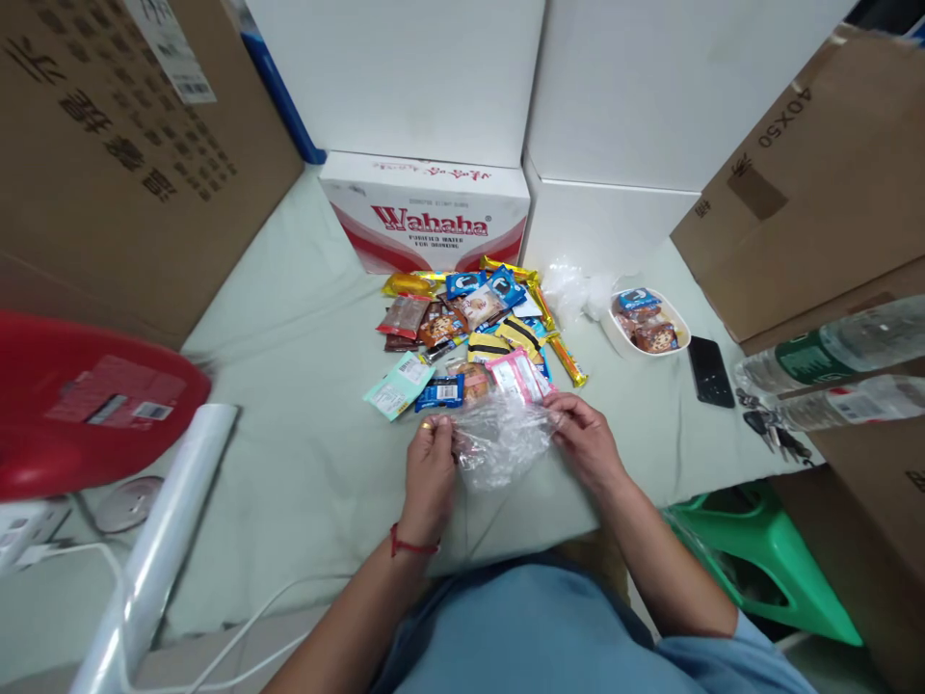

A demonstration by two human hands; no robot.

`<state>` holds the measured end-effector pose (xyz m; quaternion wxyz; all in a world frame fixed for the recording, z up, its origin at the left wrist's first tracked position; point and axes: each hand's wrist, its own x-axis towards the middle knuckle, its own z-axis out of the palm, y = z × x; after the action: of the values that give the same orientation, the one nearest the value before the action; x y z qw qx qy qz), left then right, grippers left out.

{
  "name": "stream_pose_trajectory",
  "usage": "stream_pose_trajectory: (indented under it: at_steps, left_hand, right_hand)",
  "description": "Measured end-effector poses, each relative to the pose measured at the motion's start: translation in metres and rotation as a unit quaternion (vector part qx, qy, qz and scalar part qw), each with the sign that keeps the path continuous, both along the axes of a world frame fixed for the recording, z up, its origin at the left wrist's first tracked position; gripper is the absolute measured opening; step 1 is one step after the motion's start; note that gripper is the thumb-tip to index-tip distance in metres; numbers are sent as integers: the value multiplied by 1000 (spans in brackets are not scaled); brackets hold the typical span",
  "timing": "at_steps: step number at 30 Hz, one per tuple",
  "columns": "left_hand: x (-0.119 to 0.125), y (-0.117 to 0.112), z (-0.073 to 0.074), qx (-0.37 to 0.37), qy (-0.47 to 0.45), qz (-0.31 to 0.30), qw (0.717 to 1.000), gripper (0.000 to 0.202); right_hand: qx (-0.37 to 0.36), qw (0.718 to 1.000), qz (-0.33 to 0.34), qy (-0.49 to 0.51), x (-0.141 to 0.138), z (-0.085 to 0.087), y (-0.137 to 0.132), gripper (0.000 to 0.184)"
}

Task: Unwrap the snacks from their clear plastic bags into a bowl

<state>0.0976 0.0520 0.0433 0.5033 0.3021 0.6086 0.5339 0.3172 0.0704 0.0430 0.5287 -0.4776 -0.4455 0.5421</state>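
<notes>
A clear plastic bag [502, 448] is stretched between my two hands above the near part of the table. My left hand [432, 467] pinches its left edge between thumb and fingers. On the other side, my right hand [587, 439] grips the right edge. Just beyond the bag lies a heap of wrapped snacks: a pink packet [516, 374], a blue packet [439, 392], a pale green packet [399, 386] and yellow packets with black stripes [488, 348] among them. The bag looks crumpled, and I cannot make out anything inside it.
A white bowl [679, 339] holding wrapped snacks stands right, beside crumpled clear plastic [568, 289] and a black phone [712, 372]. Bottles [816, 361] and keys [777, 434] lie farther right. A Wahaha carton [434, 226] is behind the heap. A plastic roll [163, 540] lies left.
</notes>
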Motion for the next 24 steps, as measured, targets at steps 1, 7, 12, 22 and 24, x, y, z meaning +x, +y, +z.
stream_pose_trajectory:
  at_steps: [1,7,12,22,24]
  left_hand:
    - [-3,1,0,-6,-3,7,1000,40]
    - [-28,8,4,-67,-33,-8,997,51]
    - [-47,8,8,-110,-14,-55,992,62]
    - [-41,14,1,-129,-2,-89,988,61]
    - [-40,16,-1,-123,-3,-104,987,59]
  right_hand:
    - [-43,998,-13,37,5,-1,-1,28]
    - [-147,986,-54,65,43,-3,-6,38]
    - [-106,983,-15,-148,83,-5,-4,31]
    - [302,836,77,-452,87,43,-28,33]
    - [325,831,131,-433,64,49,-40,31]
